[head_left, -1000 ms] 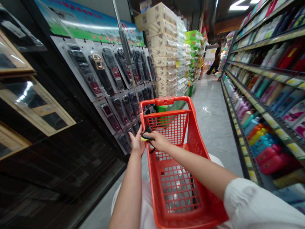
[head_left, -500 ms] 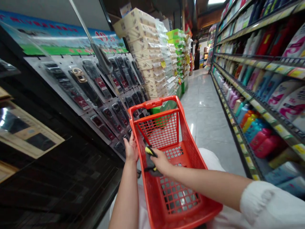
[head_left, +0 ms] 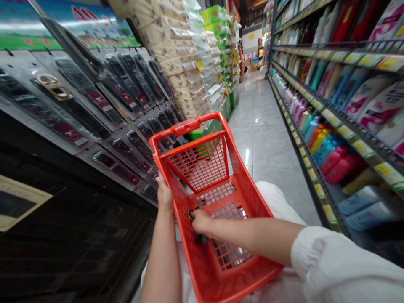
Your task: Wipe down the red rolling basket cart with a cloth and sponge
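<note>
A red plastic shopping basket (head_left: 217,282) with grid-patterned walls stands in front of me between my white-clothed legs. My left hand (head_left: 164,194) is at its outer left wall, gripping the side; some fingers are hidden or hard to make out. Deep inside the basket, my right hand (head_left: 201,222) is closed around a black-and-yellow object (head_left: 191,214). Most of that object is covered by the hand and blurred, so I cannot tell its kind. It is low down, close to the left inner wall.
Packaged belts (head_left: 75,105) hang on a wall rack at left, with a slanting metal pole (head_left: 69,40) before them. Stacked cartons (head_left: 179,63) rise behind the basket. At right, a long shelf (head_left: 315,109) holds bottles. A tiled aisle (head_left: 265,139) runs ahead.
My right hand has carried the black-and-yellow object lower into the basket. My left hand stays at the left wall. The view has moved, and a person down the aisle is out of sight.
</note>
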A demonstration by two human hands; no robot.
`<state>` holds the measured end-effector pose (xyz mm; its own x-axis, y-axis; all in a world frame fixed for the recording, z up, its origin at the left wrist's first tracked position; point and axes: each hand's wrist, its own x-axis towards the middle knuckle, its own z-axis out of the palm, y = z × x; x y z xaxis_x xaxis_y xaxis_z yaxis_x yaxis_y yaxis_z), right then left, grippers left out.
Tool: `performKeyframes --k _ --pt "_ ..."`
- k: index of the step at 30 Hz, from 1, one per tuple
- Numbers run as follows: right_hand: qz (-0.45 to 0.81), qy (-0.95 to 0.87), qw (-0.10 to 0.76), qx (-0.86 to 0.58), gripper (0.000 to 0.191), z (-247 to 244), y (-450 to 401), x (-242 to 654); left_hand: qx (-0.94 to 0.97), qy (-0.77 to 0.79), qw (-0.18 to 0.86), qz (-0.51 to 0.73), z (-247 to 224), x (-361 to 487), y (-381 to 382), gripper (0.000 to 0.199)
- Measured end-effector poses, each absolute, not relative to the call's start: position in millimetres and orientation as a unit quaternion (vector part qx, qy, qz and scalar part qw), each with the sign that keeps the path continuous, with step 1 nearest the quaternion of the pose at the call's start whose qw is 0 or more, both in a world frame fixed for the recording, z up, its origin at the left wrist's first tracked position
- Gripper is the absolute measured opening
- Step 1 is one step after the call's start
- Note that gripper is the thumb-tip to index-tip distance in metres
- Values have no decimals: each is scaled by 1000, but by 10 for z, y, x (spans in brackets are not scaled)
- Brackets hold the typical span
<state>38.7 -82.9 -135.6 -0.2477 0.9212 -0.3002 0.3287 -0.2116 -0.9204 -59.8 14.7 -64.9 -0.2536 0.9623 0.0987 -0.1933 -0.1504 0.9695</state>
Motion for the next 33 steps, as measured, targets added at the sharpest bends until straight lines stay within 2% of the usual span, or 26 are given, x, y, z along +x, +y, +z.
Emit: performKeyframes --k 1,4,6,7,9,11,12,14,17,20,24,28,31,33 --pt "547 -565 283 -550 40 -1220 -729 395 420 470 443 637 -655 -605 147 65" --pt "472 -635 439 -425 61 -876 -493 445 434 463 430 643 -645 -609 148 68" --pt "422 -668 476 -386 73 -838 -492 481 429 457 438 645 -632 -602 152 69" --pt "422 -677 453 -398 78 -881 -534 493 423 455 447 644 -628 -598 153 70" --pt "465 -669 356 -458 80 -1025 -635 498 413 453 464 639 -627 -594 152 71" --pt "525 -625 270 -511 66 -1126 -654 479 404 459 469 638 -633 -597 147 71" --pt "550 -603 257 -518 56 -1125 -603 462 397 464 468 638 -637 -601 145 71" --pt "569 -583 317 -486 50 -1006 -374 414 385 476 464 640 -639 -605 143 71" --pt "501 -610 488 -372 66 -707 148 314 406 468 451 642 -623 -589 147 68" --pt "428 -642 548 -322 77 -655 530 216 447 426 442 651 -585 -539 133 64" --pt "436 -635 514 -378 82 -1216 473 167 431 436 441 655 -555 -478 73 58" --pt "514 -608 399 -456 72 -1829 158 223 416 436 444 663 -571 -477 36 58" --pt "546 -599 313 -494 65 -1918 80 250 422 444 428 665 -585 -498 52 55" --pt "548 -597 289 -510 59 -1841 72 248 427 445 426 662 -596 -517 77 53"
